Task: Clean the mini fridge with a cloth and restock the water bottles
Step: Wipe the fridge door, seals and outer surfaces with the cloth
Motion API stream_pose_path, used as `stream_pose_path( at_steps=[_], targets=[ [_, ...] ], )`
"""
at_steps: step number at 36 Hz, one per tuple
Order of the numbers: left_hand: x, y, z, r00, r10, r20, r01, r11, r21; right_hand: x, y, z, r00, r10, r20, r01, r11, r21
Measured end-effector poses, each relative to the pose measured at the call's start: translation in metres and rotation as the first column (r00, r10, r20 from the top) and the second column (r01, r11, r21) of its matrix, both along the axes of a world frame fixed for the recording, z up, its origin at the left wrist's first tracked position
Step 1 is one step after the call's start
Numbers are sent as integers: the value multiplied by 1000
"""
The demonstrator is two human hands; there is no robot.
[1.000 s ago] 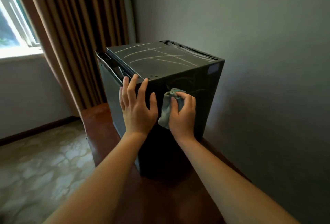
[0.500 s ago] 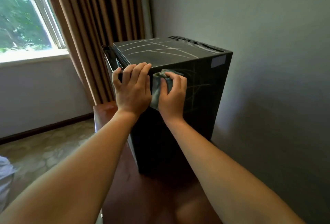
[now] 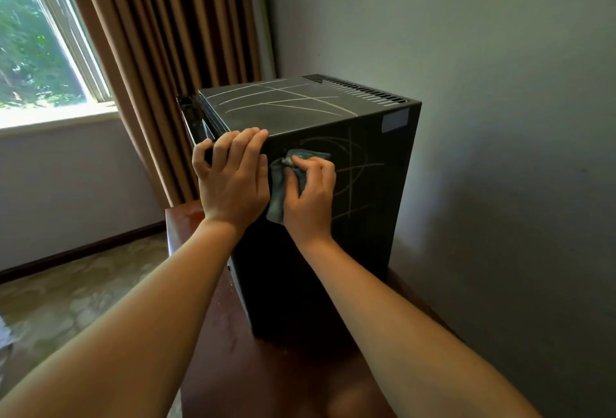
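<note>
Wiping the near side panel of the black mini fridge (image 3: pixel 366 217), set upright on a reddish-brown wooden tabletop (image 3: pixel 266 377), close to a grey wall (image 3: pixel 500 117). Pressing a crumpled blue-grey cloth (image 3: pixel 276 194) to that panel just under the top edge, with the right hand (image 3: pixel 310 201) curled round the wad, fingers bunched together and clamped on the fabric. Bracing with the left hand (image 3: pixel 233 181), fingers together and hooked over the front top corner, thumb apart on the door side.

Probably best to hold the brace firm, press the cloth flatter rather than balled, and sweep rightward in overlapping strokes across the pale looping scribbles (image 3: pixel 356 167). Then up to the crossed lines on the lid (image 3: pixel 283 101). Worth refolding to a fresh face, lest chalky residue smear.

Hard, smooth, matte casing, boxy and sharp-edged, with a slotted vent (image 3: pixel 353 87) along the back of the top and a pale rectangular label (image 3: pixel 395 119) near the upper rear corner. Soft, limp fabric in the wad. Beyond, a pleated tan curtain (image 3: pixel 160 51), a bright window (image 3: pixel 43 44) and a patterned floor (image 3: pixel 66 291).
</note>
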State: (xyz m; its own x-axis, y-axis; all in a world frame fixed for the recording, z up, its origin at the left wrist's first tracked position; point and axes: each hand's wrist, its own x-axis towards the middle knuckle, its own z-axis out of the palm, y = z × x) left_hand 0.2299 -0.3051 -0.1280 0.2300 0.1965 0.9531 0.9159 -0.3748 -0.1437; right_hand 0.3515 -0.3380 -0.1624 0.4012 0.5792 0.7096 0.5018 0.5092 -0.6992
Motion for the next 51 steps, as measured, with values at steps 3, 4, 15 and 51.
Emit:
stream_pose_path(
  at_steps=[3, 4, 15, 51],
  targets=[
    [1, 0, 0, 1000, 6, 5, -7, 1000, 20, -1, 3, 16, 1000, -9, -10, 10, 998, 65],
    [1, 1, -1, 1000, 5, 9, -5, 1000, 24, -1, 4, 21, 1000, -15, -5, 15, 996, 88],
    [1, -1, -1, 999, -32, 15, 33, 999, -35, 4, -1, -10, 981, -74, 177, 65, 996, 58],
    [45, -9, 17, 985, -140, 102, 157, 971, -179, 63, 26, 29, 991, -129, 19, 128, 990, 56]
  ],
)
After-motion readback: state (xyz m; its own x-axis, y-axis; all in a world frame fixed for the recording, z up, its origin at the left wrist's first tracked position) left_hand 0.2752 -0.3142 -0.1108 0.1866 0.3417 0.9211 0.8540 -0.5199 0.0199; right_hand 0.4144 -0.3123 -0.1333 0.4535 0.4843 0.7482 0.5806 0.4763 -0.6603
